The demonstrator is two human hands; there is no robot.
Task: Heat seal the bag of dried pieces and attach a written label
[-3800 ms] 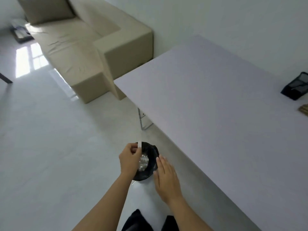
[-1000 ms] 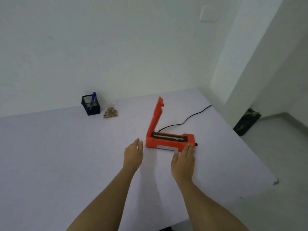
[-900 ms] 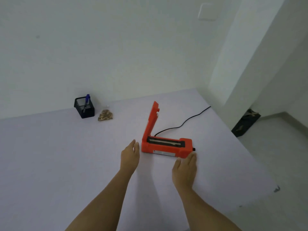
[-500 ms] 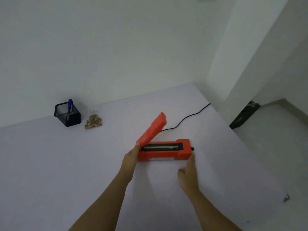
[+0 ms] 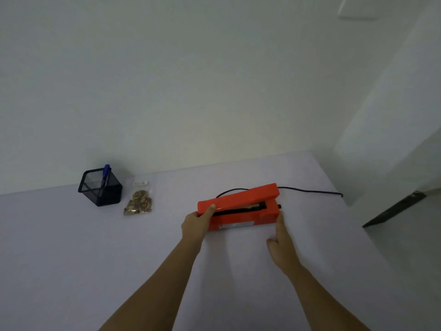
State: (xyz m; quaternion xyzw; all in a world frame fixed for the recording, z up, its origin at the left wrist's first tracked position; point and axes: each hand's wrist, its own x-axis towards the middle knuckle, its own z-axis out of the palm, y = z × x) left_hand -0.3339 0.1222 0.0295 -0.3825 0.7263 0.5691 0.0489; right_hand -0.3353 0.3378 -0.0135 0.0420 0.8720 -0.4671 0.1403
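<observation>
from my remote view, the table [image 5: 71, 259] holds the heat sealer [image 5: 241, 209] nearly closed with nothing in it, my left hand [image 5: 196, 223] gripping its lid end, my right hand [image 5: 282, 242] loosely open against its base, while the bag [image 5: 139, 203] lies well apart by the pen holder [image 5: 101, 188], so i judge sealing appears finished, label unconfirmed.

Glossy orange plastic sealer [image 5: 241, 212], mesh holder [image 5: 100, 187]

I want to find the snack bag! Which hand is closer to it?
Left. The left hand grips the orange sealer's left end, a short way right of the bag of dried pieces. The right hand is at the sealer's far right end.
</observation>
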